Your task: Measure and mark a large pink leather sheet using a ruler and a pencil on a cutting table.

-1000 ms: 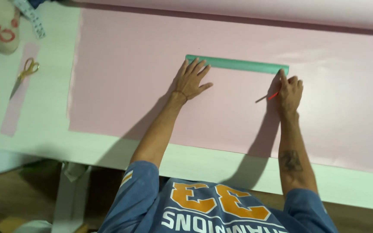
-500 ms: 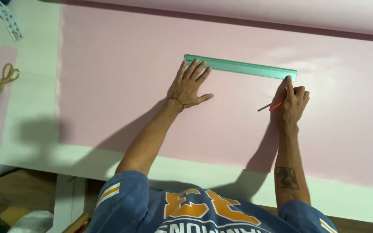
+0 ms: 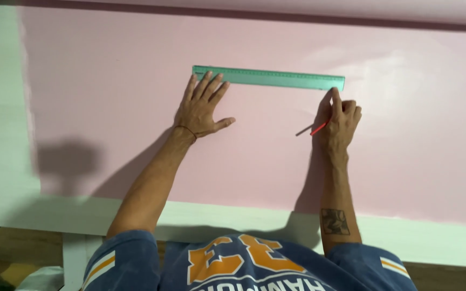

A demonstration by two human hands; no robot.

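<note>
pencil (image 3: 313, 129) tip hidden by right hand (image 3: 340, 123)

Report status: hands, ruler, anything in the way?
Left hand flat, fingertips on green ruler. Right hand grips red pencil at ruler's end. Pink sheet unobstructed.

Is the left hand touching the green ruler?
Touching. The head view shows the left hand spread flat on the pink sheet, its fingertips overlapping the near edge of the ruler.
</note>
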